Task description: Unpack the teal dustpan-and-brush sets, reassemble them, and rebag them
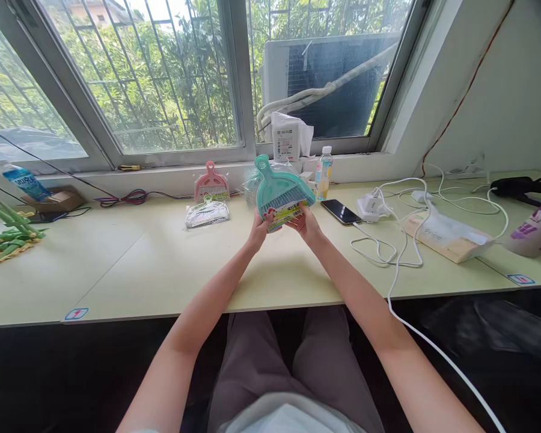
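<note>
Between my hands is a teal mini dustpan and brush set (pixel 277 187) with a printed label along its lower edge, held up over the table with its handle pointing up. My left hand (pixel 260 228) grips its lower left corner. At the lower right edge, my right hand (pixel 307 222) has its fingers closed on the same set. A pink dustpan and brush set (pixel 211 182) leans against the wall under the window. In front of it lies a flat white packaged set (pixel 207 212) in clear plastic. Clear wrapping (pixel 252 187) shows behind the teal set.
A drink bottle (pixel 324 173), a phone (pixel 341 211), a charger block (pixel 372 206) and loose white cables lie to the right, near a tissue pack (pixel 448 233). At the left are a plant (pixel 9 231), a blue bottle (pixel 27 182) and a cardboard box (pixel 56 199).
</note>
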### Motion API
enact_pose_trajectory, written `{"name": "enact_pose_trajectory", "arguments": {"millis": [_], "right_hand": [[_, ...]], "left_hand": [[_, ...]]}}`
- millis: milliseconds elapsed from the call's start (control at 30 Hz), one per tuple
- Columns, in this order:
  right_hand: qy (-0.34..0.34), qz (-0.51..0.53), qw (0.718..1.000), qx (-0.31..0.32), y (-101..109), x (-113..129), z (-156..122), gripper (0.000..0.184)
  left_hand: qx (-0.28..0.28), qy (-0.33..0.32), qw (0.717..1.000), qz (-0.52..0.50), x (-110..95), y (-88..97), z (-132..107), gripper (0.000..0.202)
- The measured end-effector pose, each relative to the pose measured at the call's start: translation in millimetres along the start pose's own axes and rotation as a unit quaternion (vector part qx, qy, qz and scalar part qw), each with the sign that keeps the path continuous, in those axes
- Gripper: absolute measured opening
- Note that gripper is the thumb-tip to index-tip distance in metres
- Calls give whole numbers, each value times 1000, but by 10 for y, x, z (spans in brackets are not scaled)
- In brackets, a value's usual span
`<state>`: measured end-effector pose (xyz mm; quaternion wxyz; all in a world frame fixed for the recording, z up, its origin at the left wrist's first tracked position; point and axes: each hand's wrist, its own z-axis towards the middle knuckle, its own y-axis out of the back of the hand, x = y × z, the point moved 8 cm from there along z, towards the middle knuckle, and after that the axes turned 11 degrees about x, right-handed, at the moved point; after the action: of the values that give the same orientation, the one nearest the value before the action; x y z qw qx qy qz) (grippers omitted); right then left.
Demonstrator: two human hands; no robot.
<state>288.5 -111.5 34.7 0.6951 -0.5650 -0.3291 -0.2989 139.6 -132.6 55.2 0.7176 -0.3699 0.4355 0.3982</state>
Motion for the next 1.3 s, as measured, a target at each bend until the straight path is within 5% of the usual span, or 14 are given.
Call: {"name": "enact_pose_trajectory", "arguments": {"millis": [233, 500, 700, 967, 1133, 1300], "right_hand": [[14, -8, 1000, -22, 107, 87, 8, 44], [94, -19, 992, 87, -254, 97, -90, 31], [154, -18, 988, 26, -124, 175, -132, 37], [138, -16, 990, 14, -79, 139, -127, 41], [163, -26, 986, -5, -60, 196, -161, 41], [161, -32, 986, 6, -86, 206, -155, 38]], "left_hand": [[38, -8, 998, 49, -58, -93, -9, 53], [18, -22, 999, 37, -136, 36, 5, 55], [136, 43, 989, 42, -53, -229, -70, 70], [70, -6, 998, -3, -39, -137, -28, 51], [172, 84, 981, -42, 155, -327, -75, 55], [81, 28, 996, -7, 68, -162, -11, 50]]}}
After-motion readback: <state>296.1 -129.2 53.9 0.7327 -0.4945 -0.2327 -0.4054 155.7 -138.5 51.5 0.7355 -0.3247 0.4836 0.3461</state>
